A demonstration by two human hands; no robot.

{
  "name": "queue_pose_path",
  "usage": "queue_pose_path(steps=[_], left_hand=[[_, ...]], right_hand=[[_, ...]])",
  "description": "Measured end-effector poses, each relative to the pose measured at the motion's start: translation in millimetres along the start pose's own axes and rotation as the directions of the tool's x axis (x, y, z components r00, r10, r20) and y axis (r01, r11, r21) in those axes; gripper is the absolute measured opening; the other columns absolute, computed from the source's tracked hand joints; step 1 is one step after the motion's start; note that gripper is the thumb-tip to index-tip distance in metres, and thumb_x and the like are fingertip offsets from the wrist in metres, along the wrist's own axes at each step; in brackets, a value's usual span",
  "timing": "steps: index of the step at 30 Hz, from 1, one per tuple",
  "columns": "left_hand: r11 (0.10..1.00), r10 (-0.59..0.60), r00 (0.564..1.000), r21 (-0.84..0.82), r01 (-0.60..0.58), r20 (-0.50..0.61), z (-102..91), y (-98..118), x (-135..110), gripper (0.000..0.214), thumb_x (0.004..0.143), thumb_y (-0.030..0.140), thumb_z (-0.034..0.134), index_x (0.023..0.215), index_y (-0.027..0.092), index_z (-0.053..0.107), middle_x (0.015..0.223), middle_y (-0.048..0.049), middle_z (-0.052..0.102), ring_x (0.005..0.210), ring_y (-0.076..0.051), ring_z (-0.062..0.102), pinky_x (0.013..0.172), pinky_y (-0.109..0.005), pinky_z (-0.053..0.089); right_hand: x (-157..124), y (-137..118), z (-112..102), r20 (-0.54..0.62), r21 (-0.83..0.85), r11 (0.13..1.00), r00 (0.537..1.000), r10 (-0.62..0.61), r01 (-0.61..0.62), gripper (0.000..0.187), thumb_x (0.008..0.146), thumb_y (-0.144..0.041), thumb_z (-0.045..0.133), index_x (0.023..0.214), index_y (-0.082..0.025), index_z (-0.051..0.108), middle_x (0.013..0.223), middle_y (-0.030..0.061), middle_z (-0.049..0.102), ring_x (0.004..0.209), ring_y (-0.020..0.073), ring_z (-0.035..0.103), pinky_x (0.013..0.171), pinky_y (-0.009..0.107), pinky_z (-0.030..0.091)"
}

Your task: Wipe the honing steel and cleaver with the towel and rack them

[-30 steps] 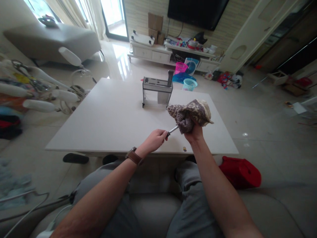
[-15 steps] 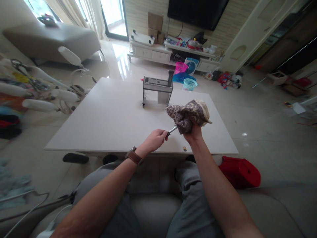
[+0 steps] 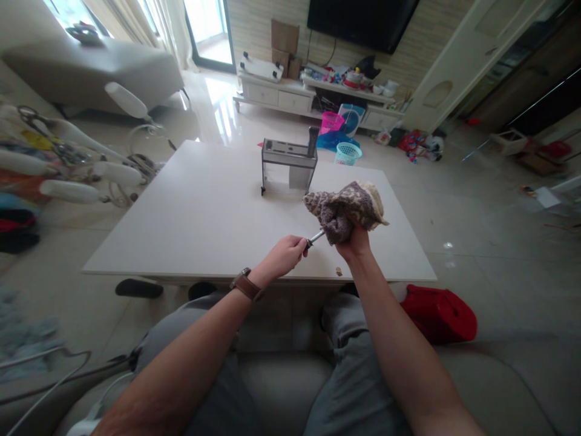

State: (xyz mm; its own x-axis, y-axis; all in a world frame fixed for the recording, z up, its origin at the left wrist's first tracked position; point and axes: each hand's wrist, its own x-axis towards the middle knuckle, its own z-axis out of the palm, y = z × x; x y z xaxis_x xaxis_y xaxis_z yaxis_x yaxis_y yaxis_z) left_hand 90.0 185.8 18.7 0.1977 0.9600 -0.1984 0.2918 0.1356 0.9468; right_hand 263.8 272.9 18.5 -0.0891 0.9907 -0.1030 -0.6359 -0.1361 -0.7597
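My left hand (image 3: 285, 255) is closed round the dark handle of a knife (image 3: 315, 237) over the near edge of the white table (image 3: 204, 212). Only a short length of bright blade shows; the rest runs into a brown patterned cloth (image 3: 347, 209). My right hand (image 3: 354, 243) grips that cloth from below, bunched round the blade. A grey knife holder (image 3: 288, 165) stands upright at the far middle of the table, with one dark handle sticking out of its top right.
A red bag (image 3: 439, 315) lies on the floor by my right knee. Pink and teal baskets (image 3: 347, 154) stand beyond the table, with a low TV cabinet (image 3: 290, 100) behind. White clutter and cables lie at the left. A slipper (image 3: 138, 288) rests under the table's near edge.
Both hands, the knife and the cloth stay almost in place; the view has shifted only slightly.
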Motion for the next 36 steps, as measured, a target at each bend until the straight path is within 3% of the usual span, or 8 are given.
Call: queue_pose_path(steps=[12,19,30,36], left_hand=[[1.000,-0.024,1.000,-0.008,0.024,0.001,0.1,-0.1,0.3,0.041,0.100,0.041,0.036,0.072,0.017,0.056,0.051,0.0037,0.045,0.044,-0.010,0.042,0.049,-0.024,0.031],[0.999,0.027,1.000,0.034,-0.027,0.015,-2.8,-8.6,3.9,0.045,0.101,0.049,0.037,0.084,0.017,0.063,0.055,0.0026,0.051,0.051,-0.011,0.045,0.054,-0.024,0.033],[0.999,0.034,0.999,-0.022,-0.034,0.010,-1.9,-3.6,1.9,0.046,0.101,0.049,0.036,0.085,0.015,0.064,0.055,0.0044,0.042,0.050,-0.011,0.036,0.054,-0.026,0.030],[0.999,0.029,1.000,-0.036,-0.028,0.011,-2.0,-3.3,2.2,0.049,0.101,0.048,0.036,0.084,0.014,0.066,0.054,0.0041,0.043,0.049,-0.010,0.037,0.054,-0.025,0.031]], right_hand=[[1.8,0.7,-3.5,-0.003,-0.017,1.000,1.000,0.006,-0.006,0.012,0.081,-0.027,0.078,0.092,-0.025,0.072,0.096,-0.0017,0.081,0.096,0.0180,0.075,0.096,0.039,0.064],[2.4,2.3,-3.2,-0.020,0.001,0.999,0.999,-0.035,0.035,0.013,0.080,-0.026,0.077,0.092,-0.025,0.073,0.099,-0.0018,0.081,0.099,0.0172,0.073,0.098,0.036,0.062],[2.0,2.1,-3.7,0.003,-0.023,1.000,1.000,-0.016,0.016,0.016,0.082,-0.032,0.077,0.095,-0.025,0.072,0.101,0.0010,0.081,0.103,0.0218,0.073,0.095,0.044,0.064],[1.2,1.1,-1.8,-0.011,-0.004,1.000,1.000,0.000,0.000,0.014,0.081,-0.028,0.077,0.094,-0.024,0.074,0.099,0.0006,0.082,0.095,0.0202,0.074,0.089,0.040,0.066]])
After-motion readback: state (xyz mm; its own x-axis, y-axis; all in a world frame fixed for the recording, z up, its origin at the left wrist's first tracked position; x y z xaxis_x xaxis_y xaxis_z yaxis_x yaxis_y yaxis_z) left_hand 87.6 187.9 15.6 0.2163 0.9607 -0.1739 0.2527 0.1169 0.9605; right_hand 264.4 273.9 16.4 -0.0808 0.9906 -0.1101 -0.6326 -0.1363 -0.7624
